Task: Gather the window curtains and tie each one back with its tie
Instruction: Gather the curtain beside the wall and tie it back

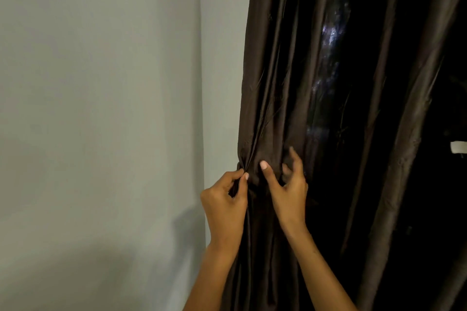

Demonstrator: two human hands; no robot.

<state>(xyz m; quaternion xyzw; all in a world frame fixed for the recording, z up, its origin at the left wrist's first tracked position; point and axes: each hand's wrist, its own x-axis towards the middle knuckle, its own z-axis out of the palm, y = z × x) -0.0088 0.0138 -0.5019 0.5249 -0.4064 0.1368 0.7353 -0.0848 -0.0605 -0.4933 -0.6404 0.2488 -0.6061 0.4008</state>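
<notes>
A dark brown satin curtain hangs in long folds to the right of a wall corner. Its left edge is drawn in to a bunched point at about waist height. My left hand pinches the fabric at that bunched point between thumb and fingertips. My right hand is just to the right, fingers spread and loosely bent against the curtain, thumb tip touching the cloth. A dark band may sit at the gathered point, but I cannot make out a tie for certain.
A plain pale grey wall fills the left half, with a corner edge beside the curtain. A gap between curtain folds shows dark window glass with faint reflections. A small white object shows at the right edge.
</notes>
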